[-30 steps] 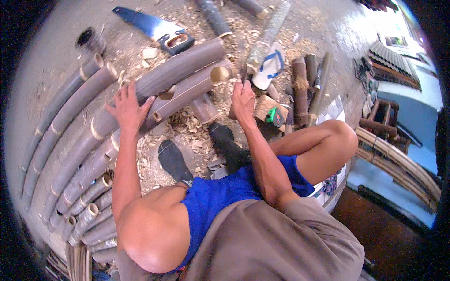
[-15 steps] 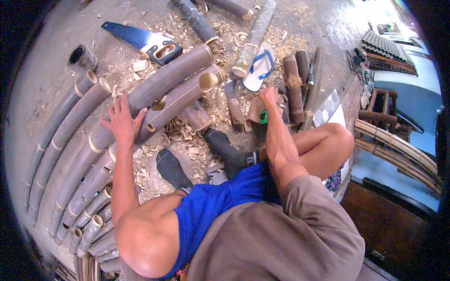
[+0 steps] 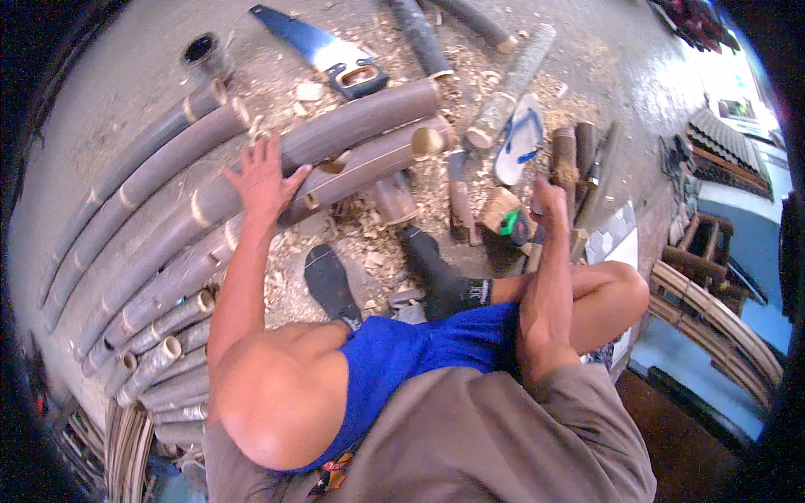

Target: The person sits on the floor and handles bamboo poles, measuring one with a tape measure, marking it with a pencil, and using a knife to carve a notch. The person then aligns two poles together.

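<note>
My left hand (image 3: 265, 186) lies spread and flat on a thick brown bamboo pole (image 3: 360, 121). Its thumb reaches toward a second pole (image 3: 381, 159), which has holes cut in its side and a round opening near its far end. My right hand (image 3: 550, 204) is closed in a fist to the right of a pale wooden block (image 3: 501, 204). Whatever the fist holds, if anything, is hidden. A green and black tape measure (image 3: 509, 222) rests against the block. Just beyond is a white flip-flop (image 3: 508, 159) with blue straps.
A handsaw (image 3: 323, 50) lies on the far floor among wood chips. More bamboo poles (image 3: 155, 172) fan out at the left. Upright beyond them is a short dark tube (image 3: 210, 57). Bundled strips (image 3: 713, 323) stand at the right, and my socked feet (image 3: 329, 281) are below the poles.
The view has shifted, so the floor items appear farther right. My right hand has moved right, away from the wooden block, uncovering it and the tape measure. My left hand stays on the pole.
</note>
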The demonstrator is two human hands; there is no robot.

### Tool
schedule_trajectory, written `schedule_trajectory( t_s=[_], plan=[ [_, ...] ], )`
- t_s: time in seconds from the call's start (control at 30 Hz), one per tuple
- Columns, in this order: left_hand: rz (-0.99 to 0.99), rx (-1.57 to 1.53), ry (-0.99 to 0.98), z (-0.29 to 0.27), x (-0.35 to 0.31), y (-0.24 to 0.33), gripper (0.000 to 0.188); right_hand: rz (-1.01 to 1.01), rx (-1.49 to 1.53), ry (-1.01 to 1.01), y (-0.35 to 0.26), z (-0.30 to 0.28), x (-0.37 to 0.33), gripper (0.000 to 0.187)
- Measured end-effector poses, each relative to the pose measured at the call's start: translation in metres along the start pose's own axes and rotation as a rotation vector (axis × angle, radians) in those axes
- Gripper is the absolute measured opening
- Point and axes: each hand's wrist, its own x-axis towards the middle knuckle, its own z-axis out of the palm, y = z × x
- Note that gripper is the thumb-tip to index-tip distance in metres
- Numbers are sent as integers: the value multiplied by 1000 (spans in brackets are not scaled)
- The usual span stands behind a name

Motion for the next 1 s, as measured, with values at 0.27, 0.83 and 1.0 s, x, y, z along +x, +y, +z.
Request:
schedule_trajectory(
  t_s=[0.27,0.83,1.0],
  plan=[
    [-46,22,-37,2,-2,-7,93,63,1171,-13,5,59,-42,29],
    [-86,65,-17,-7,-12,-19,93,-469,-32,440,-102,-8,-40,81],
    [-23,20,-55,-4,-2,-9,99,-661,219,340,-119,-81,-89,54]
  ],
)
